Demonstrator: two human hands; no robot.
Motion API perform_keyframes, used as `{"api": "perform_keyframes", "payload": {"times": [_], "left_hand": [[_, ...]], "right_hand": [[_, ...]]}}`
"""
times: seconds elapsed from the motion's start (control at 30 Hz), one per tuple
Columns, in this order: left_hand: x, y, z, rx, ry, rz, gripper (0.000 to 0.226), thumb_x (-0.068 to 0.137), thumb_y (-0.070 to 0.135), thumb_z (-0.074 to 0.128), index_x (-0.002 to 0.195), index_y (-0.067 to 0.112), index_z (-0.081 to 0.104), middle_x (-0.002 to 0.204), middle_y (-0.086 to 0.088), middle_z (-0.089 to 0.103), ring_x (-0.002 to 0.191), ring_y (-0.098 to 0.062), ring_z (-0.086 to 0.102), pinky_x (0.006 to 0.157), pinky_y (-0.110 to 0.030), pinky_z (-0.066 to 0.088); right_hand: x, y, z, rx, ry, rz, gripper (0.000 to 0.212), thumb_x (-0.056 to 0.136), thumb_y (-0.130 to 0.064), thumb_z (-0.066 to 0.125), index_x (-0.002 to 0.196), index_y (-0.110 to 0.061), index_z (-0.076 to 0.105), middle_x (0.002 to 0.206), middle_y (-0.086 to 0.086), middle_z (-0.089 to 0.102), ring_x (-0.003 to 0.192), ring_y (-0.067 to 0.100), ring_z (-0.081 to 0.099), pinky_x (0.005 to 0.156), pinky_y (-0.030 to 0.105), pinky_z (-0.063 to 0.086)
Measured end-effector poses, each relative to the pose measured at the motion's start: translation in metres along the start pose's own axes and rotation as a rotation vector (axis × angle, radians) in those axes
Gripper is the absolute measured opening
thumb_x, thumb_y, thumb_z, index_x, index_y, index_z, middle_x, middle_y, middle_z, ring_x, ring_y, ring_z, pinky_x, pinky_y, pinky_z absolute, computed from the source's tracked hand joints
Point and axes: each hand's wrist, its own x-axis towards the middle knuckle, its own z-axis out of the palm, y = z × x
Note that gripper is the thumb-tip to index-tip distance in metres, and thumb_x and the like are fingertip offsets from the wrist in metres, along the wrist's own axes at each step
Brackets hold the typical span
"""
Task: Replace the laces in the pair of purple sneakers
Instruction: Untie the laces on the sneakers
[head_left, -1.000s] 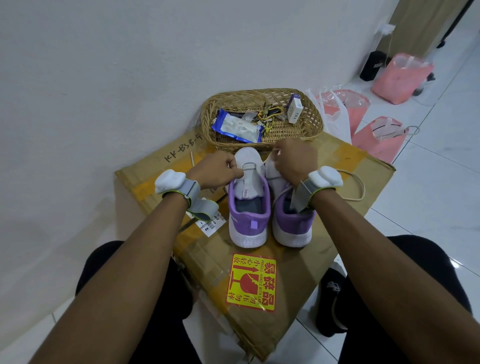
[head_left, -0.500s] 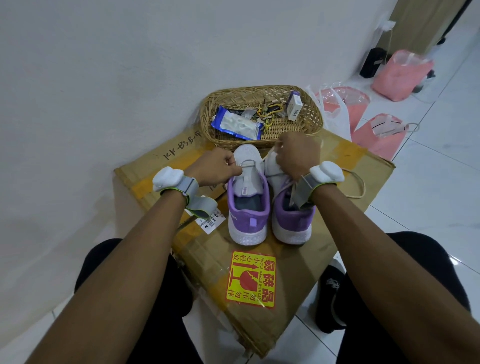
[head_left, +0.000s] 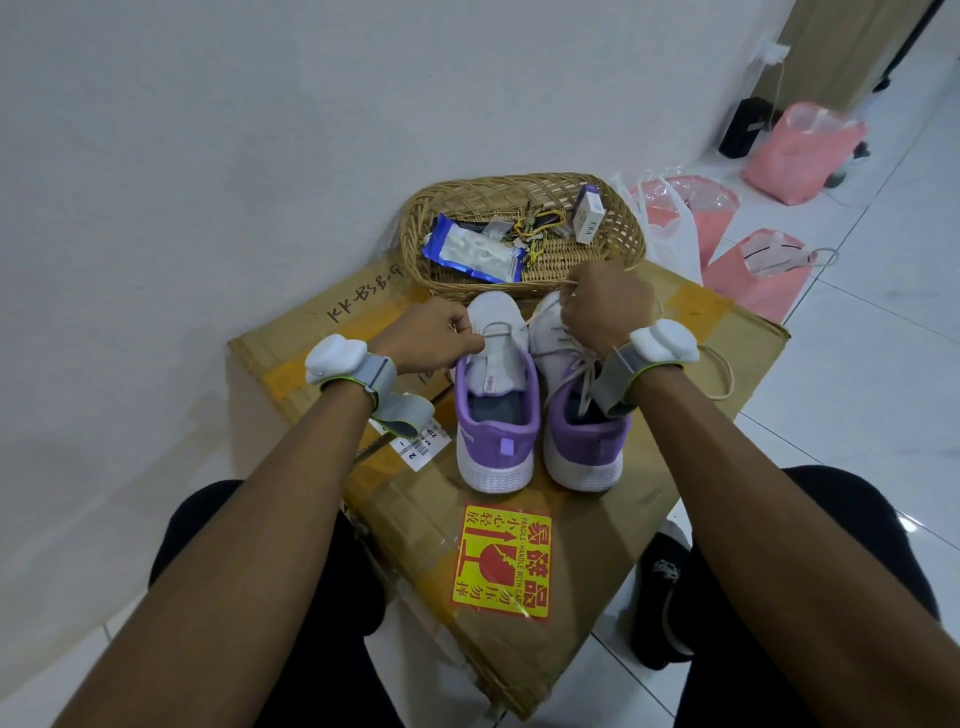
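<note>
Two purple and white sneakers stand side by side, heels toward me, on a cardboard box (head_left: 597, 519). The left sneaker (head_left: 496, 400) has only one loop of white lace (head_left: 500, 328) across its lowest eyelets. My left hand (head_left: 431, 338) pinches one end of that lace at the shoe's left side. My right hand (head_left: 605, 306) is fisted above the toe of the right sneaker (head_left: 582, 415), gripping a lace end pulled up and away. The right sneaker keeps its laces through several eyelets, loose over the tongue.
A wicker basket (head_left: 618, 234) with a blue packet, keys and a small box sits behind the shoes against the white wall. A loose cord (head_left: 724, 374) lies on the box at right. Pink bags (head_left: 753, 275) stand on the tiled floor to the right.
My right hand has lifted and moved away from me toward the basket, drawing the lace tighter. My left hand stays pinched at the left sneaker.
</note>
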Motion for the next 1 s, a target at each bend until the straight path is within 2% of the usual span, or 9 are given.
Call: {"api": "perform_keyframes", "payload": {"times": [0.07,0.13,0.23,0.3,0.43,0.5,0.63,0.87,1.0], "left_hand": [[0.000,0.001,0.001,0.005,0.001,0.006,0.018,0.085,0.027,0.069,0.075,0.014,0.065,0.074,-0.002,0.069,0.066,-0.016,0.063,0.064,-0.033,0.052],[0.000,0.002,0.001,0.017,0.001,0.007,0.019,0.084,0.027,0.070,0.078,0.010,0.067,0.074,-0.002,0.069,0.066,-0.016,0.062,0.066,-0.034,0.052],[0.001,0.003,0.001,0.024,-0.010,0.005,0.019,0.084,0.028,0.070,0.079,0.010,0.067,0.077,-0.004,0.070,0.066,-0.017,0.061,0.065,-0.034,0.052],[-0.001,0.003,-0.001,0.021,-0.014,0.010,0.018,0.085,0.027,0.069,0.078,0.011,0.066,0.077,-0.005,0.071,0.067,-0.020,0.064,0.066,-0.035,0.053],[-0.004,0.001,-0.004,0.004,-0.015,0.012,0.017,0.087,0.024,0.068,0.077,0.011,0.067,0.077,-0.009,0.074,0.064,-0.022,0.067,0.063,-0.035,0.057],[-0.003,0.001,-0.005,0.008,-0.010,0.012,0.019,0.088,0.024,0.067,0.077,0.008,0.068,0.075,-0.009,0.074,0.061,-0.018,0.065,0.063,-0.035,0.058],[-0.001,0.003,-0.005,0.023,-0.009,0.012,0.020,0.087,0.024,0.068,0.076,0.008,0.070,0.067,-0.004,0.072,0.050,-0.007,0.058,0.061,-0.033,0.056],[-0.004,0.003,-0.005,0.012,-0.015,0.011,0.019,0.089,0.023,0.068,0.079,0.007,0.070,0.070,-0.005,0.072,0.059,-0.019,0.065,0.059,-0.032,0.055],[-0.004,0.002,-0.005,0.008,-0.017,0.003,0.019,0.088,0.024,0.068,0.079,0.007,0.070,0.074,-0.008,0.074,0.066,-0.029,0.070,0.060,-0.035,0.057]], "right_hand": [[0.004,0.005,-0.004,0.057,-0.036,-0.008,0.021,0.086,-0.020,0.059,0.102,-0.019,0.073,0.103,0.010,0.070,0.094,0.035,0.067,0.069,0.032,0.043],[0.002,0.002,-0.006,0.159,-0.192,-0.174,0.026,0.081,-0.028,0.067,0.107,-0.029,0.072,0.108,0.005,0.070,0.100,0.030,0.066,0.076,0.032,0.047],[-0.010,-0.008,-0.004,0.144,-0.292,-0.293,0.020,0.079,-0.037,0.070,0.098,-0.034,0.075,0.099,0.001,0.073,0.094,0.028,0.067,0.071,0.030,0.046],[-0.011,-0.013,0.000,0.077,-0.203,-0.220,0.016,0.081,-0.031,0.066,0.093,-0.031,0.076,0.094,0.005,0.073,0.089,0.032,0.067,0.069,0.031,0.047],[-0.002,-0.014,0.002,-0.029,0.032,0.236,0.022,0.084,-0.006,0.059,0.096,-0.012,0.076,0.094,0.011,0.071,0.089,0.032,0.069,0.069,0.028,0.035],[0.000,-0.009,0.000,-0.016,0.000,0.157,0.022,0.085,-0.009,0.060,0.102,-0.014,0.074,0.098,0.011,0.071,0.093,0.032,0.067,0.071,0.028,0.039],[-0.006,-0.009,-0.008,0.137,-0.253,-0.249,0.027,0.079,-0.036,0.068,0.105,-0.034,0.074,0.100,0.003,0.073,0.094,0.029,0.067,0.073,0.033,0.051],[-0.003,-0.003,0.000,-0.014,-0.070,-0.050,0.019,0.086,-0.019,0.058,0.096,-0.016,0.073,0.096,0.012,0.071,0.089,0.035,0.067,0.068,0.032,0.042],[-0.002,-0.004,-0.001,0.061,-0.121,-0.096,0.021,0.082,-0.032,0.063,0.098,-0.028,0.076,0.099,0.008,0.073,0.090,0.033,0.069,0.071,0.032,0.049]]}}
